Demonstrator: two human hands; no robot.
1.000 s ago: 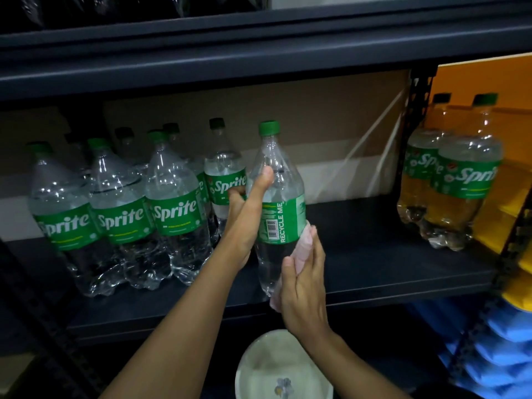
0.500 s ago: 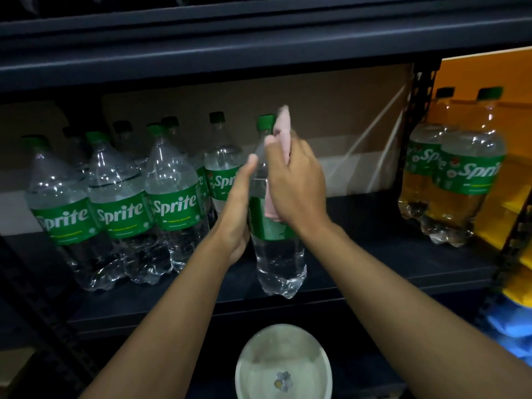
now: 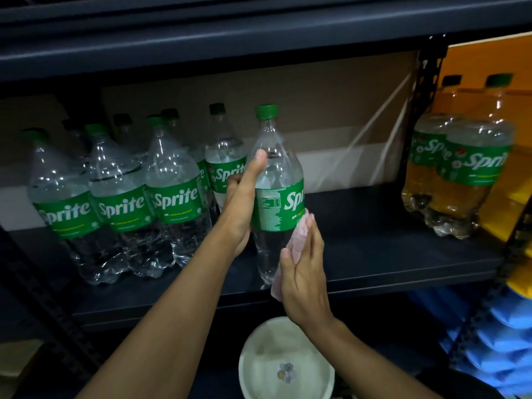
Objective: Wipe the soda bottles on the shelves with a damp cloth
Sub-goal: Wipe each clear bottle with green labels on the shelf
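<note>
A clear Sprite bottle (image 3: 273, 156) with a green cap stands upright near the front of the dark shelf (image 3: 374, 254). My left hand (image 3: 243, 205) grips its left side at label height, thumb up the front and fingers behind. My right hand (image 3: 303, 272) holds a pink cloth (image 3: 298, 240) flat against the bottle's lower right side, fingers straight and thumb over the cloth's near edge. The cloth's lower end hangs below my palm.
Several more Sprite bottles (image 3: 175, 197) crowd the shelf's left part. Two others (image 3: 475, 174) stand at the right beyond a black upright post (image 3: 423, 116), before a yellow board. A white bowl (image 3: 288, 361) sits below the shelf edge. Blue packages (image 3: 503, 326) lie at lower right.
My right hand has slid the cloth from the bottle's neck down to its lower right side. The bottle has turned, so the label's logo now faces right.
</note>
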